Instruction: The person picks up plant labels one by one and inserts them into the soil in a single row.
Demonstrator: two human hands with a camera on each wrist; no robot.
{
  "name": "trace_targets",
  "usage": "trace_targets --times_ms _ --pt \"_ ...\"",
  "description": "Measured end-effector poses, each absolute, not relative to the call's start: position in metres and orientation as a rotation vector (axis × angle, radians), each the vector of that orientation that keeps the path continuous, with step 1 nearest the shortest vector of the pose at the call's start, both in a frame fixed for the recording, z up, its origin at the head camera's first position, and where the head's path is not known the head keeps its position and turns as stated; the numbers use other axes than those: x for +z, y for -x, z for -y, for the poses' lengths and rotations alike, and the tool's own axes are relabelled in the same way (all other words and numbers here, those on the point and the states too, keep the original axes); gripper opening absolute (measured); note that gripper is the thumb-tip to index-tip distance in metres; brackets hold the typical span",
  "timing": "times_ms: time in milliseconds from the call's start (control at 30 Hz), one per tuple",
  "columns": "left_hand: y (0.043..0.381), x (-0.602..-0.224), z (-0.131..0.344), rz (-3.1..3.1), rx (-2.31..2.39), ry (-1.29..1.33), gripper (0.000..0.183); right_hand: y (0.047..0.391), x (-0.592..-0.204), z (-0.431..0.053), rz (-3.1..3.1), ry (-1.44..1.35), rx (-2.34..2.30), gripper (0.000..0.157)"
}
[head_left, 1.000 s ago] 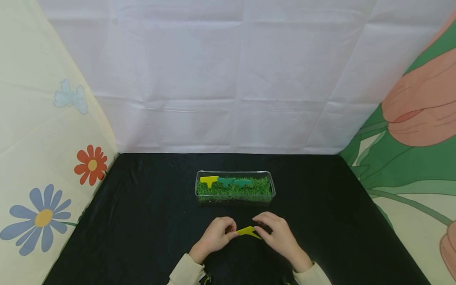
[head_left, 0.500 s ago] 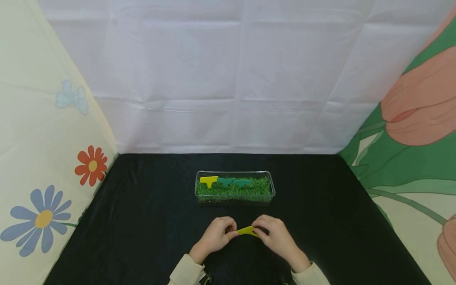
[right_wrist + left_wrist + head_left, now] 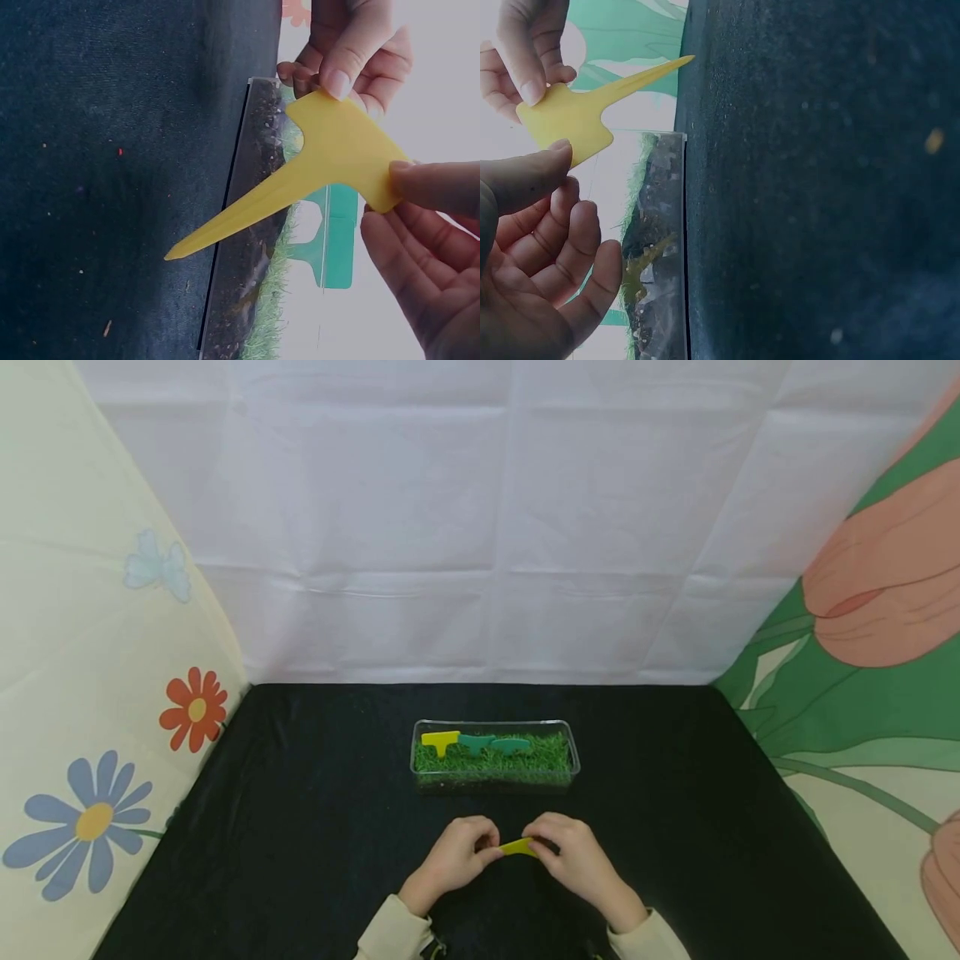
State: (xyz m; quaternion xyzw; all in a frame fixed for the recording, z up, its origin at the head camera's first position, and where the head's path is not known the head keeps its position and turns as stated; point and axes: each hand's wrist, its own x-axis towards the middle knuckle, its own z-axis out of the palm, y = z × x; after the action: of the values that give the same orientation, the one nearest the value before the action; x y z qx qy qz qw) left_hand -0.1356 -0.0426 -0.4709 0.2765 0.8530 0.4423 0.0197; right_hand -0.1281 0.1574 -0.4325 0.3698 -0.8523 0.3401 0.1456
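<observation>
A yellow T-shaped plant label [image 3: 517, 847] is held between both hands above the black cloth. My left hand [image 3: 454, 855] pinches one end of its wide head between thumb and fingers. My right hand [image 3: 577, 858] pinches the opposite end of the head, as the right wrist view confirms with the label [image 3: 334, 146] close up. Its pointed stem [image 3: 641, 79] sticks out free, nearer the cloth. Past the hands stands a clear tray [image 3: 572, 770] of green grass over dark soil. Stuck in that grass are another yellow label [image 3: 441, 741] and two green labels [image 3: 476, 743].
Black cloth [image 3: 300, 827] covers the table. A white sheet [image 3: 375, 527] hangs behind it, with flower-printed cloths [image 3: 75, 652] at the left and right sides. Small specks lie on the black cloth.
My right hand has shifted slightly left and its thumb and fingers now pinch the yellow plant label. The left hand stays in place. The tray has not moved.
</observation>
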Motion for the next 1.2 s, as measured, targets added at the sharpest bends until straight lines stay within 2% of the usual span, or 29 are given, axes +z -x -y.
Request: trace_targets --times_ms 667,1200 --pt "0.137 -0.478 0.060 -2.592 1.523 -0.831 0.003 0.130 -0.424 -0.164 2.507 -1.005 0.959 0.024" --pt "0.141 -0.480 0.090 -2.758 1.597 -0.725 0.006 0.144 -0.416 -0.177 2.447 -0.896 0.951 0.027"
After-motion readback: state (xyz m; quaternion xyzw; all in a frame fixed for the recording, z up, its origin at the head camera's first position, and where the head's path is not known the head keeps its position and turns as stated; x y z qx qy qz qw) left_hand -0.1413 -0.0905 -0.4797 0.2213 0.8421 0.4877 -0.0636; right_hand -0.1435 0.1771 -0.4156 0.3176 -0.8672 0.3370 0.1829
